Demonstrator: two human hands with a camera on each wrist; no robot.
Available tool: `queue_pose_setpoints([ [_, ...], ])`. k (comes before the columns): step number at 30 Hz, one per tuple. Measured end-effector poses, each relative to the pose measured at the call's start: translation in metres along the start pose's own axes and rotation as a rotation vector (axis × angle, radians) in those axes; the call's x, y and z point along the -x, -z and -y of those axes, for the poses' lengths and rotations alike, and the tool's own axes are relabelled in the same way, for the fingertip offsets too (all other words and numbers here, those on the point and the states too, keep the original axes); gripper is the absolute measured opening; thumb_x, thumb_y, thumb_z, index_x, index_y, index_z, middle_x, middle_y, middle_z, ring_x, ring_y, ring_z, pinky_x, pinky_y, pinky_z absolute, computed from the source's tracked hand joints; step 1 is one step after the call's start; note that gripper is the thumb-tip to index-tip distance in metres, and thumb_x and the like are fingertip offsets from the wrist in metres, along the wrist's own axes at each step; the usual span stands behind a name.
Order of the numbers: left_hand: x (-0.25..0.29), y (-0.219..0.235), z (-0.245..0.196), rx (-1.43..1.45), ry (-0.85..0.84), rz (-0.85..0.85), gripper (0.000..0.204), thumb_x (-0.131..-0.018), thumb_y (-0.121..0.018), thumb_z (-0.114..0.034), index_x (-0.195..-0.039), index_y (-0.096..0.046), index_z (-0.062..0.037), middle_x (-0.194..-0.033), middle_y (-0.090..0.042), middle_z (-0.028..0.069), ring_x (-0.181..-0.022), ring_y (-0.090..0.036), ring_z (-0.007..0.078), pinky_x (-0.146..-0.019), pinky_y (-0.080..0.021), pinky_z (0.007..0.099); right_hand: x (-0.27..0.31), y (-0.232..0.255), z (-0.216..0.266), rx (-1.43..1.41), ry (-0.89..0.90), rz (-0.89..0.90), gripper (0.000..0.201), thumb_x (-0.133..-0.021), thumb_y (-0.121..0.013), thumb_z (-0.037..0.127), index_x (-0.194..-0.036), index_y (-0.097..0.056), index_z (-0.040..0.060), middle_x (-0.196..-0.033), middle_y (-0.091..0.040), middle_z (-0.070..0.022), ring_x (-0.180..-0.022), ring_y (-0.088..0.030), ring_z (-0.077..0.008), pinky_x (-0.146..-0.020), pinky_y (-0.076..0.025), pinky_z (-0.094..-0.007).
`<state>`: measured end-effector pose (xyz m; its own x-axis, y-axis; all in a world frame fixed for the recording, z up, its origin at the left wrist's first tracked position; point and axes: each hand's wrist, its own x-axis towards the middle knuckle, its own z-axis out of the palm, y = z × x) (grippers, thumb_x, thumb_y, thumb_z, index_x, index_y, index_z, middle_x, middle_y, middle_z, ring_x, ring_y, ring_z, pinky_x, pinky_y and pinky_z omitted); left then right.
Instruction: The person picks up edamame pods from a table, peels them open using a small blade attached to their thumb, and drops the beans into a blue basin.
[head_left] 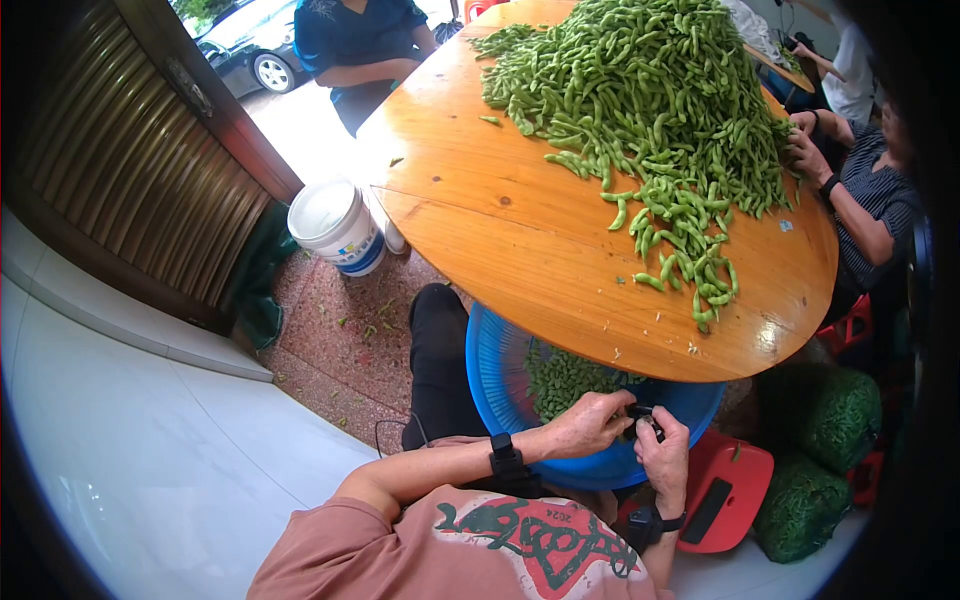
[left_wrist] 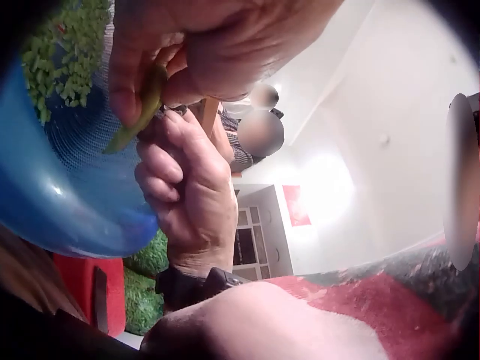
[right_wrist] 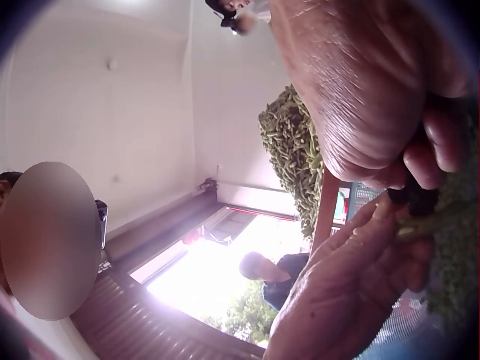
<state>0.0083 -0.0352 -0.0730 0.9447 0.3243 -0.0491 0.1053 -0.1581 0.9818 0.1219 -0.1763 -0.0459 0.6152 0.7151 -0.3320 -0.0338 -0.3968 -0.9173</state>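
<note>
In the left wrist view, my left hand (left_wrist: pixel 232 49) pinches a green soybean pod (left_wrist: pixel 146 112) between thumb and fingers. Right up against it is my right hand (left_wrist: pixel 191 176), fingers curled round a small black tool (right_wrist: pixel 412 196) whose kind I cannot tell. Both hands work over the near rim of a blue plastic basin (head_left: pixel 490 385). Inside the basin lies a layer of shelled green beans (head_left: pixel 565 385). A large heap of soybean pods (head_left: pixel 640 90) covers the far part of the wooden table (head_left: pixel 470 210), with loose pods trailing toward its near edge.
The table edge overhangs the basin. A white bucket (head_left: pixel 335 225) stands on the floor at left. A red stool (head_left: pixel 735 480) and green mesh sacks (head_left: pixel 825 420) are at right. One person (head_left: pixel 865 195) handles pods at the table's right; another (head_left: pixel 360 50) is beyond its left edge.
</note>
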Motion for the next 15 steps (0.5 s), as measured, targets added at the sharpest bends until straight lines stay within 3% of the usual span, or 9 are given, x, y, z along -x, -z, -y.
queue_pose_setpoints([
  [13,0.002,-0.001,-0.008,0.006,-0.053,-0.043,0.033,-0.092,-0.059,-0.007,-0.123,-0.055,0.0053,-0.087,-0.068,0.0197,-0.081,-0.069,0.0333,-0.071,-0.053,0.0398,0.006,-0.001,0.007,-0.098,0.013,-0.016,0.008,-0.094,-0.058,0.006,-0.086,-0.061,0.0041,-0.06,-0.047,0.0064,-0.049,-0.043,-0.0017,-0.042,-0.032,-0.0206],
  [15,0.004,-0.001,-0.014,-0.046,-0.149,-0.149,0.029,-0.091,-0.061,-0.006,-0.118,-0.057,0.0032,-0.09,-0.063,0.0175,-0.082,-0.066,0.0325,-0.07,-0.052,0.0389,0.004,-0.001,0.001,-0.085,0.04,-0.043,0.008,-0.094,-0.058,0.006,-0.087,-0.061,0.0044,-0.061,-0.048,0.0063,-0.05,-0.044,-0.0016,-0.042,-0.032,-0.0207],
])
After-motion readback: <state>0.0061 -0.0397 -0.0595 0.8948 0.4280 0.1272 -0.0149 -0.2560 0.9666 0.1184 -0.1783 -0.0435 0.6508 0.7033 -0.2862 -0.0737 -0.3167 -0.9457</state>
